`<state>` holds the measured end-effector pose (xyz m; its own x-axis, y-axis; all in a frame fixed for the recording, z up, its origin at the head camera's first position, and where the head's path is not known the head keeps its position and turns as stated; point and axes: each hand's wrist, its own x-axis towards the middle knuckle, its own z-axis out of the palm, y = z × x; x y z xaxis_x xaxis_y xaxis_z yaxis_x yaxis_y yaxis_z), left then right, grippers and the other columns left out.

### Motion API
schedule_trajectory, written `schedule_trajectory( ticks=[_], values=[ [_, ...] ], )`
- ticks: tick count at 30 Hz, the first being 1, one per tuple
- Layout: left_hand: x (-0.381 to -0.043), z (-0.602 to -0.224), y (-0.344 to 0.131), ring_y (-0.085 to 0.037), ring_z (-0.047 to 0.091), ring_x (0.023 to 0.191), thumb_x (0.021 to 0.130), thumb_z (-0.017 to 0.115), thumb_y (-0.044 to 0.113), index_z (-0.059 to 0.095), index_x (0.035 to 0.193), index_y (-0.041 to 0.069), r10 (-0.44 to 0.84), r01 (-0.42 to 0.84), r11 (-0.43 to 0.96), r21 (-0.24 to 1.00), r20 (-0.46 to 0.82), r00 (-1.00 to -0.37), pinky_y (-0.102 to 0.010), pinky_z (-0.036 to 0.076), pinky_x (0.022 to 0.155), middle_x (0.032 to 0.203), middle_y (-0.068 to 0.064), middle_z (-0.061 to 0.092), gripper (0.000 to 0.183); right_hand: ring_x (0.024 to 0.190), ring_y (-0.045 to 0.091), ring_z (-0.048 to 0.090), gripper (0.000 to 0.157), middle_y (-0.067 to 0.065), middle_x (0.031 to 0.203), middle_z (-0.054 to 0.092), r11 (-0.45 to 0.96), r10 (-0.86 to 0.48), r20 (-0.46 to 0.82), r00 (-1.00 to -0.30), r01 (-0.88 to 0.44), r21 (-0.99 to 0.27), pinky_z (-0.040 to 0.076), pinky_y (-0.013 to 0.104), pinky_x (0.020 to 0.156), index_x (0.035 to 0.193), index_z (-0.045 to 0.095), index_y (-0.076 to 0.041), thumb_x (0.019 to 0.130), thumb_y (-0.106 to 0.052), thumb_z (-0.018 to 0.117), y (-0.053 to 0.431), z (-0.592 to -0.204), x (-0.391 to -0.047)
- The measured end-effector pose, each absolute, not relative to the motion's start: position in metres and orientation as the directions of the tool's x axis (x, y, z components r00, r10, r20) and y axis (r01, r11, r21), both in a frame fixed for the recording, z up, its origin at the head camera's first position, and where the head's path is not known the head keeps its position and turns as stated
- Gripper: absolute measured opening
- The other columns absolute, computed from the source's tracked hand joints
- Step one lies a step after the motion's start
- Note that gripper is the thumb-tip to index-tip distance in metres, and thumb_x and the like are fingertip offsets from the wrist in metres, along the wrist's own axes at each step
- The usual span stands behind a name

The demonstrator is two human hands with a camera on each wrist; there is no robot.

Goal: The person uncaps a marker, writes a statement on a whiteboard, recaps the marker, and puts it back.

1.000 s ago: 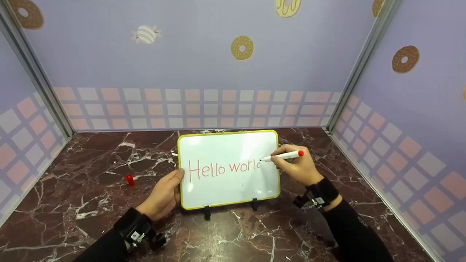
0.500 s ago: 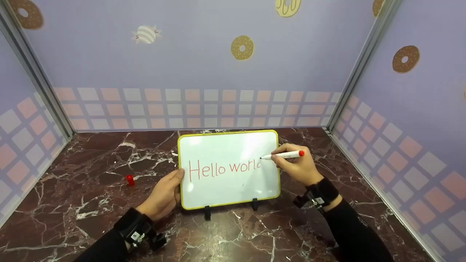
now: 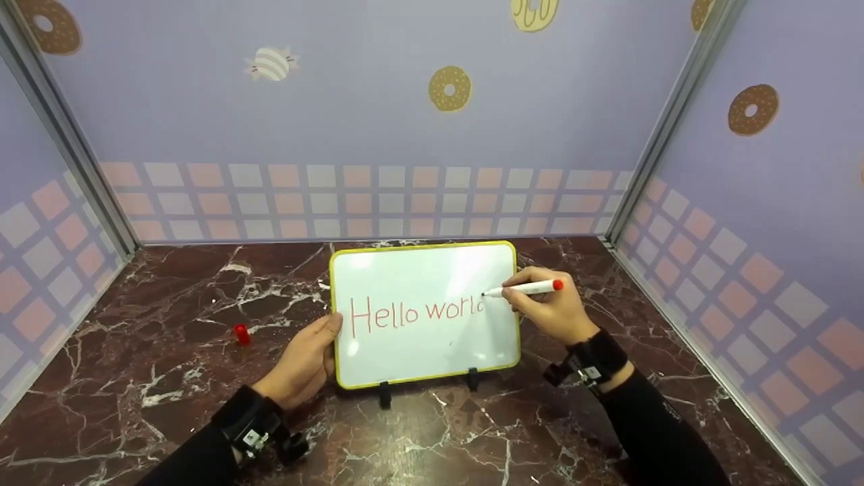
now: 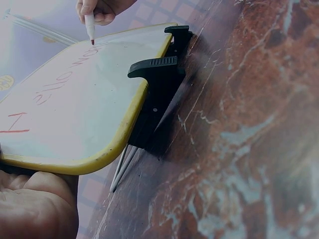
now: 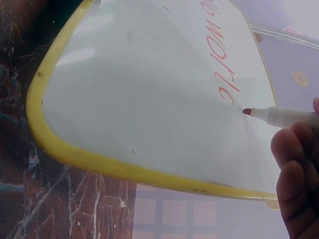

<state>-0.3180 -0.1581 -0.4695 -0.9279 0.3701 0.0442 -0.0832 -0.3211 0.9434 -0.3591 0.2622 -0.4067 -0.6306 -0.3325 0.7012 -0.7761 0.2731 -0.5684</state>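
Observation:
A whiteboard [image 3: 405, 358] with a yellow frame stands tilted back on a stand with black clips [image 3: 385, 395]. Red handwriting [image 3: 417, 314] across it reads "Hello worl", followed by a c-shaped curve [image 5: 226, 96]. My left hand [image 3: 305, 361] grips the board's left edge, thumb at the front and fingers partly hidden behind. In my right hand [image 3: 550, 310], a white marker [image 3: 533, 288] with a red end is pinched like a pen. Its uncapped red tip [image 5: 247, 112] is at the board beside the curve; I cannot tell whether it touches.
A red marker cap [image 3: 241, 334] lies on the dark marbled table [image 3: 169, 418], left of the board. Purple walls [image 3: 364, 121] with pastel squares and doughnut pictures enclose the back and sides. Thin stand legs [image 4: 123, 169] show behind the board in the left wrist view.
The marker tip has shifted slightly upward beside the last curve over the second. My left hand, the whiteboard and the red cap have stayed in place.

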Motion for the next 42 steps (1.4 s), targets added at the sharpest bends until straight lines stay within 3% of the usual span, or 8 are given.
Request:
schedule_trajectory(
  ticks=[9,18,34,42],
  values=[
    [-0.3166,-0.4703,-0.1584,-0.029,0.072,0.128,0.123,0.040,0.039,0.031,0.166,-0.010,0.356,-0.079,-0.324,0.943,0.044,-0.934,-0.052,0.061,0.107,0.148,-0.022,0.067,0.066,0.064,0.015,0.068,0.003,0.009,0.078,0.075,0.269,-0.346,0.691,-0.635,-0.773,-0.575,0.060,0.023,0.057,0.100,0.080,0.006,0.098,0.005,0.080,0.2627,-0.4069,-0.3606],
    [-0.3160,-0.4682,-0.1578,-0.028,0.073,0.125,0.124,0.037,0.036,0.031,0.163,-0.011,0.357,-0.083,-0.303,0.949,0.032,-0.934,-0.049,0.063,0.105,0.145,-0.021,0.068,0.061,0.061,0.016,0.068,0.012,0.006,0.077,0.075,0.282,-0.340,0.676,-0.653,-0.757,-0.589,0.060,0.023,0.056,0.097,0.082,-0.004,0.096,0.008,0.080,0.2615,-0.4064,-0.3569],
    [-0.3166,-0.4686,-0.1579,-0.028,0.073,0.126,0.124,0.037,0.036,0.031,0.163,-0.012,0.360,-0.075,-0.311,0.947,0.045,-0.932,-0.051,0.062,0.107,0.147,-0.022,0.067,0.061,0.057,0.012,0.061,0.017,0.006,0.075,0.073,0.267,-0.373,0.667,-0.645,-0.763,-0.588,0.051,0.020,0.051,0.093,0.081,-0.007,0.095,0.010,0.080,0.2624,-0.4089,-0.3573],
    [-0.3170,-0.4691,-0.1580,-0.027,0.072,0.127,0.124,0.037,0.035,0.030,0.164,-0.012,0.367,-0.074,-0.313,0.947,0.049,-0.929,-0.049,0.062,0.107,0.146,-0.020,0.067,0.061,0.058,0.011,0.062,0.016,0.006,0.076,0.073,0.274,-0.389,0.651,-0.651,-0.757,-0.593,0.052,0.020,0.052,0.093,0.081,-0.006,0.095,0.010,0.080,0.2629,-0.4083,-0.3567]
  ],
)
